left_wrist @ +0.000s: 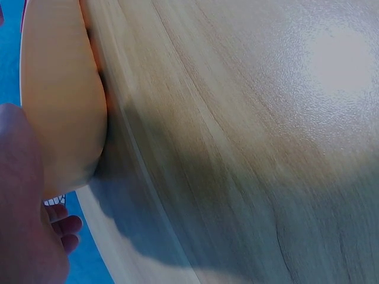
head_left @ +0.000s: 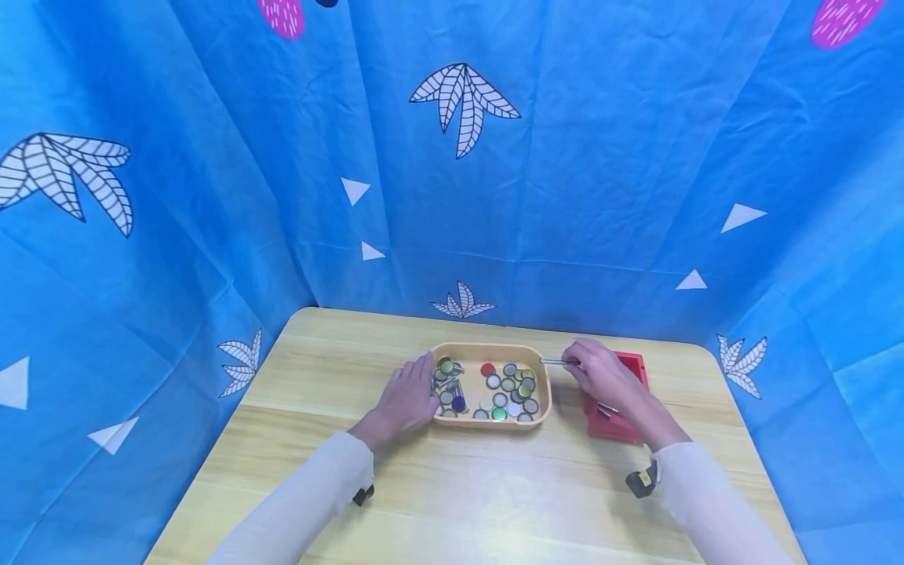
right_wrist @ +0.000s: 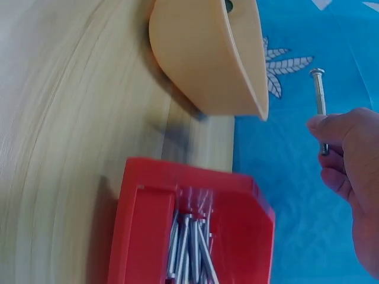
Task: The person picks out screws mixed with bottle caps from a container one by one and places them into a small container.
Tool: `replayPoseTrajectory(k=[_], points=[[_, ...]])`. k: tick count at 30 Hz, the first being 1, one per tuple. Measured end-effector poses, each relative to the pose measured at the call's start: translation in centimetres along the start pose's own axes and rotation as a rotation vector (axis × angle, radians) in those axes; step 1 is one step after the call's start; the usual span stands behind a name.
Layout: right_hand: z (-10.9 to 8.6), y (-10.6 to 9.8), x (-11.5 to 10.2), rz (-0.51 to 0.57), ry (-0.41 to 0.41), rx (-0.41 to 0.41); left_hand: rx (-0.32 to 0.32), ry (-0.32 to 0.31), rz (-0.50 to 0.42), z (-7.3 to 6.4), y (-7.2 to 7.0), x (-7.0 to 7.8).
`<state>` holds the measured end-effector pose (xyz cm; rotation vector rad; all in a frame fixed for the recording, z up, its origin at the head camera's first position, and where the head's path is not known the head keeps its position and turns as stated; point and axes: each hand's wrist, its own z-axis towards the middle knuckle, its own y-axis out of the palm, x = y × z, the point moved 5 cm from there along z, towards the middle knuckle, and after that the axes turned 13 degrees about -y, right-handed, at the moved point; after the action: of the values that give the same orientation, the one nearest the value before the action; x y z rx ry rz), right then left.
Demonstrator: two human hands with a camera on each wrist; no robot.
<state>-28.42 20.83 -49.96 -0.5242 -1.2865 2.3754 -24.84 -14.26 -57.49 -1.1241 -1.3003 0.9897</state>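
My left hand [head_left: 408, 396] grips the left end of a pale orange plastic tray [head_left: 487, 424], thumb toward the near side and fingers toward the far side. Inside the tray lie many round caps [head_left: 508, 384] in green, white, red and silver, with several metal pieces at its left end. My right hand [head_left: 596, 373] pinches a silver bolt [right_wrist: 320, 94] between thumb and fingers, its round head pointing away from the hand. In the head view that bolt reaches to the tray's right rim. Below my right wrist sits a red bin [right_wrist: 151, 171] with several silver bolts [right_wrist: 192, 248] inside.
A light wooden table [head_left: 494, 486] carries the tray and the bin, with a gap between them. Blue patterned cloth [head_left: 480, 196] hangs behind the table and on both sides. Dark wrist devices [head_left: 641, 480] are worn below the sleeves.
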Motion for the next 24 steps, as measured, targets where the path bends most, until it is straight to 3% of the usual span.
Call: replayPoseTrajectory(k=[10,18,24], points=[[-2.8,-1.7,1.0,-0.022,0.065,0.061,0.018,0.005,-0.024,0.0,0.1,0.0],[-5.6,-2.5,2.4,-0.052,0.221,-0.043,0.000,-0.015,-0.019,0.1,0.2,0.1],[-6.9,-2.8,2.9,-0.122,0.228,-0.060,-0.003,-0.030,-0.045,0.1,0.2,0.1]])
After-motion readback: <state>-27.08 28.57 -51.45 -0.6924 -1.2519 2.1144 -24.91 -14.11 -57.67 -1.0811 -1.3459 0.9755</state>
